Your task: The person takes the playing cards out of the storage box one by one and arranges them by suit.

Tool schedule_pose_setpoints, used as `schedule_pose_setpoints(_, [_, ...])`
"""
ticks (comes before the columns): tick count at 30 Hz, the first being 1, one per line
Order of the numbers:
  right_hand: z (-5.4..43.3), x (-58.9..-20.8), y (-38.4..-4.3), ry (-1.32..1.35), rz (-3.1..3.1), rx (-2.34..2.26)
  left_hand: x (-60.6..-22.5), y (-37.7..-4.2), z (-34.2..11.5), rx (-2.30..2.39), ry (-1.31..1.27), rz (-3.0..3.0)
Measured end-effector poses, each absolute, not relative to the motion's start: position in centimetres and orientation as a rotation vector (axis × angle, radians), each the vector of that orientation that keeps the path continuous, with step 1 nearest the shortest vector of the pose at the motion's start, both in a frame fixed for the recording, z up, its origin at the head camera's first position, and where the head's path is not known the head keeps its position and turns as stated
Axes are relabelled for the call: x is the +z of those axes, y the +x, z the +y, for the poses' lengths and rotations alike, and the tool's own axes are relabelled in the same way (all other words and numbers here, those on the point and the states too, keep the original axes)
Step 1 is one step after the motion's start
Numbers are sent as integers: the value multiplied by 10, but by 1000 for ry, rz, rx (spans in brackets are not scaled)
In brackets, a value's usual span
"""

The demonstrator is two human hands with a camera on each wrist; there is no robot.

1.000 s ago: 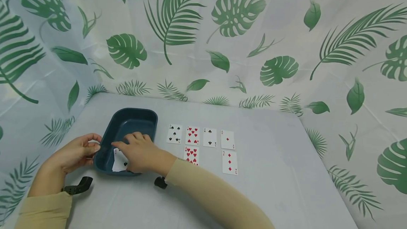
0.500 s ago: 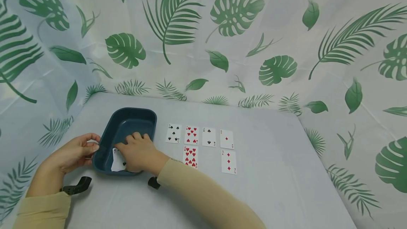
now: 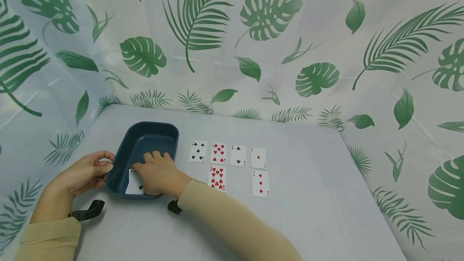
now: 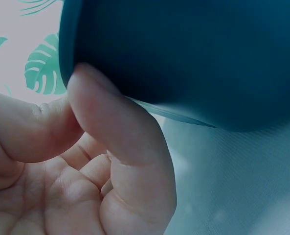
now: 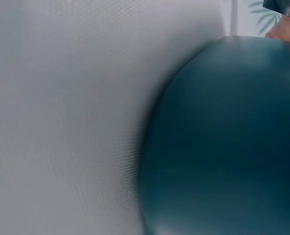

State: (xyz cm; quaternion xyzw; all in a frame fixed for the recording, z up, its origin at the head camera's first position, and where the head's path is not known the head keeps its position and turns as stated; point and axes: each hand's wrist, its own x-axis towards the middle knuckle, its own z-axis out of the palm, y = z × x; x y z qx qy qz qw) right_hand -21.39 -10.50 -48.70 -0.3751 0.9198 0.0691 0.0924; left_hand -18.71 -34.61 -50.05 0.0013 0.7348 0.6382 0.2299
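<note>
A dark blue tray (image 3: 154,123) stands at the left of the white-covered table. My left hand (image 3: 85,172) holds its left rim, thumb and finger pinching the edge; in the left wrist view the left hand (image 4: 130,132) is right at the tray wall (image 4: 198,54). My right hand (image 3: 157,176) reaches down inside the tray, over a few playing cards (image 3: 133,182), a spade showing on the top one. Its fingertips are hidden, so I cannot tell whether they grip a card. The right wrist view is mostly the tray's outer wall (image 5: 223,142).
To the right of the tray lie face-up cards: a five of spades (image 3: 198,151), a seven of hearts (image 3: 219,153), a two of clubs (image 3: 238,156) and an ace of diamonds (image 3: 258,158). Below them are another heart card (image 3: 216,178) and a three of diamonds (image 3: 260,183).
My right hand has drawn slightly left and its thumb has come down nearer the cards, covering more of them. The left hand keeps its hold on the tray.
</note>
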Motion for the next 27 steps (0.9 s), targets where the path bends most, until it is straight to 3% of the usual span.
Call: schedule_pose_setpoints(27, [-85,-491,-216,-1363,2798,-106,-499,-187,-341,1684,-53,2088])
